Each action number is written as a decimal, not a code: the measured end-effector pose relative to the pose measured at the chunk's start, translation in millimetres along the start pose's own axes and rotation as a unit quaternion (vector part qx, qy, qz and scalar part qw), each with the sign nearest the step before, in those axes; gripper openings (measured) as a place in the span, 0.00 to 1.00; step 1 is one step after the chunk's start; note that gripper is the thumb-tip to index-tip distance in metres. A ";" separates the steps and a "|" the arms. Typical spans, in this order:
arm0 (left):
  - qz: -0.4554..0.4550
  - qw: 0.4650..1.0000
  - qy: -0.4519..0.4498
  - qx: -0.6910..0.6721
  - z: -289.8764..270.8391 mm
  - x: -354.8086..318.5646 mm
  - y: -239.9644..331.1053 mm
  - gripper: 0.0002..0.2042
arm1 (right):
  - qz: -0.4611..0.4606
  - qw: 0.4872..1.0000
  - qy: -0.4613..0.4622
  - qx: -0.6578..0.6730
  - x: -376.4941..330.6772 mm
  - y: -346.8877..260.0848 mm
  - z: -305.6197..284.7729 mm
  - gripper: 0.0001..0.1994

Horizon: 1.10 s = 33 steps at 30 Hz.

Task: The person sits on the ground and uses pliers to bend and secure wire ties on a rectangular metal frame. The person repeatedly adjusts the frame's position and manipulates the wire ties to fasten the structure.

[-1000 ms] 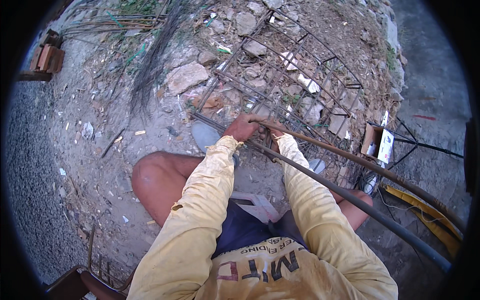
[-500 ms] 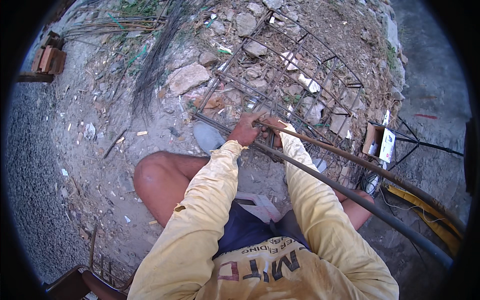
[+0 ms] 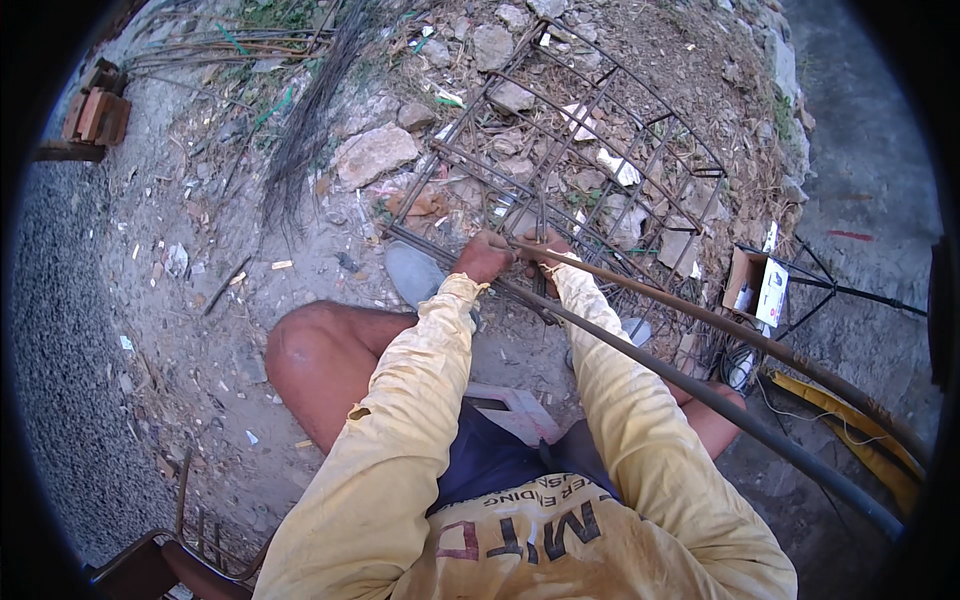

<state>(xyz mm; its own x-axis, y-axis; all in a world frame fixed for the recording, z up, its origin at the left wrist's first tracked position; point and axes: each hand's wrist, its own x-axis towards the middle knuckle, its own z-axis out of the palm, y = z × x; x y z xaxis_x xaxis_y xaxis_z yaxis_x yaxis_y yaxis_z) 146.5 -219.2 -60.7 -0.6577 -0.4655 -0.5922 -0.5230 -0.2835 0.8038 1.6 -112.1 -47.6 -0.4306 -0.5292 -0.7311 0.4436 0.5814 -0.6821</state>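
I sit low over dusty ground in yellow sleeves. My left hand [image 3: 484,257] is closed on a long steel bar [image 3: 700,395] where it meets the near end of a rebar cage [image 3: 560,150]. Right beside it, my right hand [image 3: 545,247] is closed at the same joint, on a second rusty bar [image 3: 740,335] running off to the lower right. Whether a tool or tie wire sits in either hand is hidden by the fingers. The cage lies on rubble and stretches away from my hands.
A flat pale stone [image 3: 372,155] and a bundle of thin dark wires [image 3: 310,120] lie to the upper left. A stack of bricks [image 3: 95,115] sits far left. A small cardboard box [image 3: 752,285] and yellow strips [image 3: 850,430] are at the right.
Both hands have stayed at the same joint on the bars; the view has shifted only slightly.
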 end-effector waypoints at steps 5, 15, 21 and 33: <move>-0.001 0.990 0.103 0.101 -5.8 -9.2 13.3 0.21 | -0.101 0.960 0.071 -0.251 12.0 19.7 -1.1 0.19; 0.041 0.991 -0.037 0.121 -2.8 30.6 -11.7 0.22 | -0.090 0.943 0.196 -0.252 -7.0 16.1 27.9 0.16; 0.055 0.998 -0.003 0.028 4.8 38.6 -35.0 0.20 | -0.121 0.906 0.257 -0.313 -31.3 4.2 53.5 0.12; 0.012 0.988 -0.148 -0.047 -13.9 47.0 -26.3 0.29 | -0.185 0.889 0.263 -0.327 -26.3 28.7 52.9 0.13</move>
<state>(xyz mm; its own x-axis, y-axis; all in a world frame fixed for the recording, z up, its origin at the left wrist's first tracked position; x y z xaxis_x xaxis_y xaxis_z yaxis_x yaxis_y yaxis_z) 136.8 -245.3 -108.9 -0.8062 -0.2112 -0.5526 -0.4619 -0.3591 0.8110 67.2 -114.2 -48.8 -0.8357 -0.4971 -0.2335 -0.2822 0.7534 -0.5940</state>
